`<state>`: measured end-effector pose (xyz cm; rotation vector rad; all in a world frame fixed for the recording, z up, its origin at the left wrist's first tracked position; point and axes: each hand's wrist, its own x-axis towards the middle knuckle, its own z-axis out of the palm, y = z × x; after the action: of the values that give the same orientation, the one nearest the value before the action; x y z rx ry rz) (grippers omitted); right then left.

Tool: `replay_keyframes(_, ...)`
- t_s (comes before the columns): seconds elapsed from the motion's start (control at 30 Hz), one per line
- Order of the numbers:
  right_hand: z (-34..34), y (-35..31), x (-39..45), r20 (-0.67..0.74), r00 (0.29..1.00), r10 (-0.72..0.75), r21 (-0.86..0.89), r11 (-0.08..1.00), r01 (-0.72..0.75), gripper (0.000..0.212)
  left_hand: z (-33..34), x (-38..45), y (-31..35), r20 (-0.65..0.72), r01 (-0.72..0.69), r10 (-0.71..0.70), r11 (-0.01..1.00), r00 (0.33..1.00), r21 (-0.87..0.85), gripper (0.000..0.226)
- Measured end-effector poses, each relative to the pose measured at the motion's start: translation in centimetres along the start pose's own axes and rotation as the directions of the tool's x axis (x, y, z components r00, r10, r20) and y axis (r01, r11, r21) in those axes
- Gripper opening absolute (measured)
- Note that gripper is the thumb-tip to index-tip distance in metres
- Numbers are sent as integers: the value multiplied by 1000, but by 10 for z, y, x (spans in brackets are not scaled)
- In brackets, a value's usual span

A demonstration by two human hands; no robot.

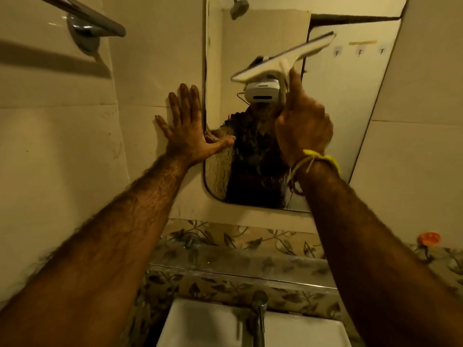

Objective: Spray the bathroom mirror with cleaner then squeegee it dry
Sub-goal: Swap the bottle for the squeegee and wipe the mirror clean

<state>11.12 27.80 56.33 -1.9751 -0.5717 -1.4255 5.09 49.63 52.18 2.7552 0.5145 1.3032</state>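
Apparently mid-squeegee: right hand (304,126) clamps squeegee (283,58), tilted, high on mirror (350,101). Left hand (186,128) splayed flat on wall (62,146), holding nothing. Streaks low on the glass; lower half left.

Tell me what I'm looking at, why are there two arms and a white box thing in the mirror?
The picture comes from a camera worn on a person's head, looking forward and down, so you see their own two arms reaching out. The white box in the mirror is that headset, reflected. The right hand has its fingers wrapped around the handle of a white squeegee, with the blade tilted against the glass. The left hand is spread flat on the tiled wall, at the mirror's left edge. Below are a white sink and a tap. The lower glass looks wet and streaky.
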Motion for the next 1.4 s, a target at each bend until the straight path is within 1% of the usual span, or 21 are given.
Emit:
replay_keyframes(0.1,-2,3,-8,18,999,32,-8,999,-32,57,8,3,1,-55,37,-38,999,998,-3,131)
replay_keyframes(0.23,-6,20,-81,117,990,81,59,994,-88,53,15,9,-1,-80,56,-57,998,995,-20,124)
replay_keyframes(0.27,-7,21,-88,113,991,77,72,994,-85,53,16,9,-1,-87,55,-57,998,995,-18,123)
replay_keyframes(0.37,-7,19,-56,15,996,90,92,992,-91,52,18,10,0,-108,51,-54,998,993,-26,119)
replay_keyframes(0.43,-11,19,-21,-51,987,153,101,984,-147,52,19,10,1,-130,53,-56,998,990,-23,119)
replay_keyframes(0.5,-13,23,-11,-69,978,195,101,977,-188,52,19,10,1,-142,45,-48,999,989,-24,119)
replay_keyframes(0.57,-13,21,-35,-36,975,220,96,972,-216,53,19,11,0,-151,40,-43,999,988,-22,120)
replay_keyframes(0.67,-14,12,-99,85,963,257,68,962,-263,55,20,10,-2,-150,24,-28,999,988,-29,122)
replay_keyframes(0.73,-15,10,-108,109,961,254,62,963,-262,56,20,10,-3,-157,12,-17,999,987,-31,124)
replay_keyframes(0.77,-17,12,-98,82,964,255,77,962,-261,55,20,10,-4,-155,9,-14,999,988,-35,124)
replay_keyframes(0.83,-20,19,-57,-31,955,295,132,948,-288,51,18,9,-3,-172,10,-14,1000,985,-28,124)
replay_keyframes(0.9,-24,26,-15,-133,908,397,189,910,-370,45,16,8,0,-183,14,-19,1000,983,-28,123)
replay_keyframes(0.93,-25,28,-5,-161,885,436,203,893,-403,43,17,8,1,-181,20,-25,999,983,-29,123)
replay_keyframes(1.0,-26,23,-9,-163,866,473,176,878,-446,43,21,8,4,-201,37,-41,999,979,-26,122)
replay_keyframes(1.13,-10,11,-75,-58,891,451,165,884,-437,47,26,9,6,-257,67,-79,996,963,-53,121)
replay_keyframes(1.17,-8,8,-84,-53,889,454,156,883,-442,48,26,9,7,-266,69,-83,996,960,-59,121)
replay_keyframes(1.2,-7,8,-84,-75,882,465,146,880,-452,48,27,8,8,-274,68,-83,996,958,-64,121)
replay_keyframes(1.23,-7,9,-77,-125,871,476,156,876,-456,46,28,8,8,-278,63,-80,996,957,-69,120)
replay_keyframes(1.3,-9,13,-49,-259,819,512,287,850,-441,37,31,7,5,-293,58,-74,996,953,-62,120)
replay_keyframes(1.33,-11,15,-37,-295,796,529,364,832,-418,32,33,7,4,-303,59,-72,997,950,-52,119)
replay_keyframes(1.4,-13,15,-26,-287,786,548,462,798,-388,29,33,6,5,-319,56,-67,998,945,-41,119)
